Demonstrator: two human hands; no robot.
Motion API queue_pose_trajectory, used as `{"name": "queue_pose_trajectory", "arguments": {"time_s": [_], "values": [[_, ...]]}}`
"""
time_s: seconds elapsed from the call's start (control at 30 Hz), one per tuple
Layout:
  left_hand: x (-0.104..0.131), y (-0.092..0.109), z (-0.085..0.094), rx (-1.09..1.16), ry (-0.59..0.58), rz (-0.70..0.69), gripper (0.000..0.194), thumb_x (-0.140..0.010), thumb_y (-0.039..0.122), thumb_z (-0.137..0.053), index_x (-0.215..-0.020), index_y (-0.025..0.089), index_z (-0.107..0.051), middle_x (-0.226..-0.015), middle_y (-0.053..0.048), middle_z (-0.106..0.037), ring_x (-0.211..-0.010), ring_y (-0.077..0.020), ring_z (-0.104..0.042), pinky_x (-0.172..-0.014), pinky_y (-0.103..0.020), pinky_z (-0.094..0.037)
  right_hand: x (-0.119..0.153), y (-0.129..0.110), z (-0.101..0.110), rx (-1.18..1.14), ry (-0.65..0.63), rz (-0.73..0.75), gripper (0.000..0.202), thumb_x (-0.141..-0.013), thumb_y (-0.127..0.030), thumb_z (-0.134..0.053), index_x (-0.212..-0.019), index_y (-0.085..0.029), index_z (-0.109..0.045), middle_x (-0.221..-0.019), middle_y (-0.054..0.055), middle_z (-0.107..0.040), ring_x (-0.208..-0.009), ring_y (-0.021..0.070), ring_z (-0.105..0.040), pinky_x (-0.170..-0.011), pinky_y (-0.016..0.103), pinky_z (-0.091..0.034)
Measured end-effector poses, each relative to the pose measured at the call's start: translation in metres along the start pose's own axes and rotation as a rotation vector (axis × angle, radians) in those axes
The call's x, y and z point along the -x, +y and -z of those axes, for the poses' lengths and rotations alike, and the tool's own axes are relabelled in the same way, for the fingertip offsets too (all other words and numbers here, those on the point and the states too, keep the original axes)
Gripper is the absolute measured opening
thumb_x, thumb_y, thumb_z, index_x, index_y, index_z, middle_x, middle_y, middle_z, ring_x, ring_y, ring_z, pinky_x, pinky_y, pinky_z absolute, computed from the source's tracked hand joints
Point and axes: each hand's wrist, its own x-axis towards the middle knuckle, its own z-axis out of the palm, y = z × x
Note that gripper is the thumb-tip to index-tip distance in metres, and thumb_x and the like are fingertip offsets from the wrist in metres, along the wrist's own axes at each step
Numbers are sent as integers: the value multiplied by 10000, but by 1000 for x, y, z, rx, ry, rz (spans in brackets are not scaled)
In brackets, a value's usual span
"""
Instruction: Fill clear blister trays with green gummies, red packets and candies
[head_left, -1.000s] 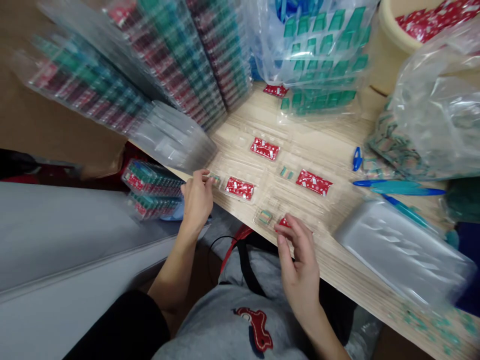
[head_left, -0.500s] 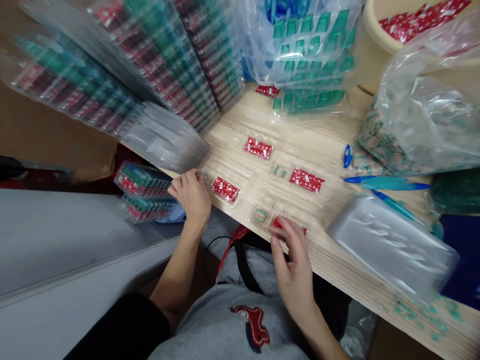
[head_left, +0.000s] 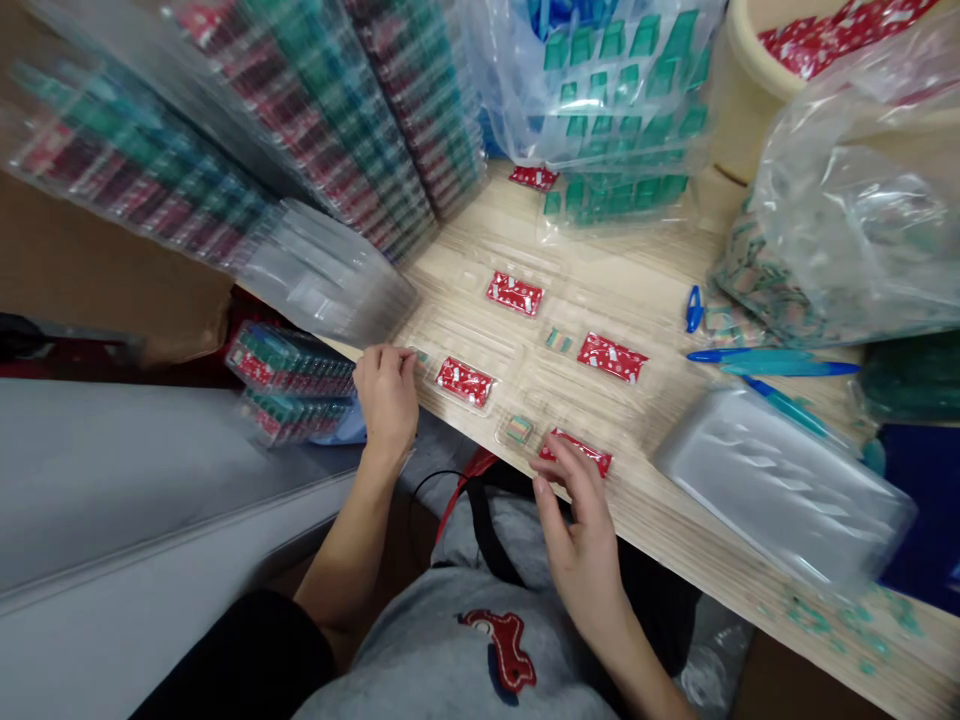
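Note:
My left hand point(head_left: 388, 402) is at the left end of a clear plastic tray point(head_left: 484, 408) holding a red patterned packet point(head_left: 464, 381). Its bent fingers are close together on the tray's edge; the thumb is mostly hidden. My right hand point(head_left: 581, 510) hovers with parted, slightly curled fingers over another red packet point(head_left: 592, 455), partly covering it, and holds nothing. That packet's tray also contains a small striped piece point(head_left: 518, 429) in its left hollow. Farther back lie two more red packets, one point(head_left: 514, 293) at left and one point(head_left: 613, 357) beside another striped piece point(head_left: 559, 341).
Tall stacks of filled trays point(head_left: 315, 120) and nested clear trays point(head_left: 322, 275) stand at left. Toward the back are a bag of green pieces point(head_left: 600, 110), a cream bucket point(head_left: 739, 110) and another bag point(head_left: 847, 230). Blue pens point(head_left: 772, 362) and a clear plastic stack point(head_left: 780, 490) lie right.
The left tray with its red packet has slid a little to the right. My left hand's fingers have drawn together. My right hand has shifted slightly left, uncovering more of the packet.

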Motion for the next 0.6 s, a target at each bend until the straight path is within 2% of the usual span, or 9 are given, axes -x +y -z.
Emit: {"name": "queue_pose_trajectory", "arguments": {"time_s": [0.17,0.3,0.4,0.6], "values": [[-2,-3,0,7,7,-22,67,-873,196,-550,-892,175,-611,-998,-111,-603,-1006,-282,-567,-955,-432,-422,0,-1,0,-3,-7,18,369,-954,-195,-511,-1316,-257,-550,-1230,108,-614,-947,171,-709,-852,364,-612],[1,-6,6,30,-3,-75,192,-932,214,-457,-952,173,-643,-1035,-113,-619,-1032,-253,-580,-980,-395,-428,0,-2,2,13,-4,22,346,-957,-200,-508,-1293,-257,-567,-1200,99,-629,-929,169,-707,-872,378,-600],[9,-8,8,28,-11,-109,294,-928,138,-379,-1068,168,-635,-1153,-131,-611,-1135,-245,-556,-1020,-382,-412,1,-2,6,11,-1,-9,331,-960,-208,-508,-1280,-256,-576,-1201,97,-634,-942,173,-701,-870,377,-595],[19,-14,9,4,-59,-162,361,-851,67,-375,-1077,152,-644,-1183,-163,-620,-1141,-287,-562,-1025,-436,-417,1,0,9,1,31,-5,329,-955,-209,-512,-1271,-259,-588,-1183,91,-654,-984,194,-689,-891,398,-582]]}}
